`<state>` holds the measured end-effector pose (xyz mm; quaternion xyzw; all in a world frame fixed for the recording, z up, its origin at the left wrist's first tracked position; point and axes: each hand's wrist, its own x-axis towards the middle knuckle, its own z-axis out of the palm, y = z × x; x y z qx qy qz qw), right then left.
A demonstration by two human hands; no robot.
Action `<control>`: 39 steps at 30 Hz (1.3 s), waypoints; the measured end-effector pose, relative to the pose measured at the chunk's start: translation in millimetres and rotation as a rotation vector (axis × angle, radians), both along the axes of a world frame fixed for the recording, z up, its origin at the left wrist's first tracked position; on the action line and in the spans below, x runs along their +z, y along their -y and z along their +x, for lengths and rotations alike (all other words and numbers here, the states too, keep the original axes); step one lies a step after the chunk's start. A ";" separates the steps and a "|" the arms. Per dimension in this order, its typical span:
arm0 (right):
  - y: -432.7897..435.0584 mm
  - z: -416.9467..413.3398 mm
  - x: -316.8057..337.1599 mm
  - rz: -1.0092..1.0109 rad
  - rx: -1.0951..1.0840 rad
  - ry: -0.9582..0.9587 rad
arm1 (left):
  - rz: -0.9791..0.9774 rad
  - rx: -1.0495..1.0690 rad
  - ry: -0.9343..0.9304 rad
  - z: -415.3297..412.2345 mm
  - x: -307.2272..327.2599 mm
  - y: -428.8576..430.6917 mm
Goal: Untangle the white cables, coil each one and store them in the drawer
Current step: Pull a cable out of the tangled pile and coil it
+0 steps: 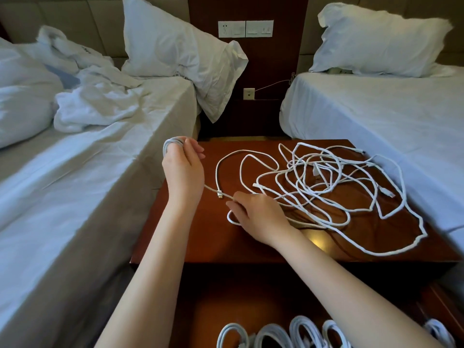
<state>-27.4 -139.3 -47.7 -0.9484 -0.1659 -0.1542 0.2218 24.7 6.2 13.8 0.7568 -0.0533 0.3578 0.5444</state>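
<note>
Atop the dark nightstand (200, 242) between two beds, the tangled white cables (326, 182) sprawl from its centre toward 3 o'clock. At its 10 o'clock corner the left hand (184, 169) holds a wound coil (170, 144) looped round its fingers. Near 7 o'clock the right hand (256, 214) pinches a strand beside a connector (220, 195). Coiled cables (298, 330) lie in the open drawer (226, 302) at 6 o'clock.

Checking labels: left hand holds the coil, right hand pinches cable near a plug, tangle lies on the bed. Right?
No. Head view: the tangle lies on the nightstand instead. Left hand holds the coil, right hand pinches cable near a plug, as stated.
</note>
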 end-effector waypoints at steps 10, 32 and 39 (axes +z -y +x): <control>29.2 14.3 -7.6 0.164 -0.100 0.262 | 0.626 -0.040 -0.369 13.5 -25.8 -13.6; 34.2 13.4 2.1 0.538 -0.166 0.070 | 0.131 -1.427 -0.769 -14.0 -0.4 16.4; 28.9 17.4 -9.6 0.122 -0.087 0.163 | -0.295 -1.561 -0.683 -15.1 -4.7 31.9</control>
